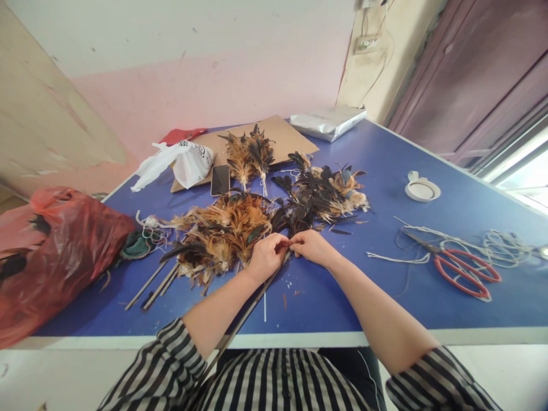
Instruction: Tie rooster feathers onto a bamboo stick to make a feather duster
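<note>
My left hand (268,254) is closed, thumb and fingers pinched at the upper end of a long thin stick (256,301). That stick slants down past the table edge toward my lap. Meeting it fingertip to fingertip, my right hand (313,249) is also pinched closed; what lies in its fingertips is too small to make out. Dark feathers (295,214) spread just beyond my fingers. To the left of my hands lies a heap of brown and orange feathers (231,231). A thin white strip (265,302) lies below my left hand.
Red-handled scissors (464,274) and loose white string (505,245) lie right, near a tape roll (422,188). Farther back are feather bundles (250,154) on cardboard (286,137), a phone (220,180) and a white bag (192,162). A red plastic bag (72,245) and sticks (145,285) sit left.
</note>
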`<act>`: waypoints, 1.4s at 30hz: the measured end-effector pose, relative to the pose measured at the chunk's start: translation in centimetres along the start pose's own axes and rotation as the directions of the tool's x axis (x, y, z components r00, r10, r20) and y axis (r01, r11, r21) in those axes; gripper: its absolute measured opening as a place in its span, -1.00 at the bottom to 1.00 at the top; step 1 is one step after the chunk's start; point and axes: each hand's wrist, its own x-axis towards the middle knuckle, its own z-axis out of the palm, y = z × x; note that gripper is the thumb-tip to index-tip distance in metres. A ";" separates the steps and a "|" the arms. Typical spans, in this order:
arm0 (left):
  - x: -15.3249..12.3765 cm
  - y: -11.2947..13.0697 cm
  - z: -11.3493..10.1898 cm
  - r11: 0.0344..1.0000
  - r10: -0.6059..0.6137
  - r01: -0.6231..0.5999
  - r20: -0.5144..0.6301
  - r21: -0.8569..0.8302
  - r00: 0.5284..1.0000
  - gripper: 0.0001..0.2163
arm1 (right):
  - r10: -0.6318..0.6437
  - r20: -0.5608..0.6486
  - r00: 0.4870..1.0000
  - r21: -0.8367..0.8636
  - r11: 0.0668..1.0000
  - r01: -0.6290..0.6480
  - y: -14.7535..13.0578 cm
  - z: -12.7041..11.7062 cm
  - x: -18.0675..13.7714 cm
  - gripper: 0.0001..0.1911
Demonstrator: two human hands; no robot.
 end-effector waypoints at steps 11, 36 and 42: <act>0.0 -0.2 -0.2 1.000 0.023 -0.023 0.020 -0.003 1.000 -0.85 | 0.041 0.079 0.996 0.142 0.988 -0.052 0.2 -0.2 -0.1 -0.87; 0.3 -0.1 -1.3 0.999 -0.032 0.030 0.067 0.026 0.997 -0.85 | 0.074 0.021 0.997 0.132 0.988 -0.076 0.6 -0.2 -0.7 -0.90; 0.5 0.0 -1.9 0.998 -0.016 0.007 0.142 0.067 0.990 -0.84 | 0.067 0.028 0.997 0.116 0.991 -0.069 0.4 -0.3 -0.8 -0.90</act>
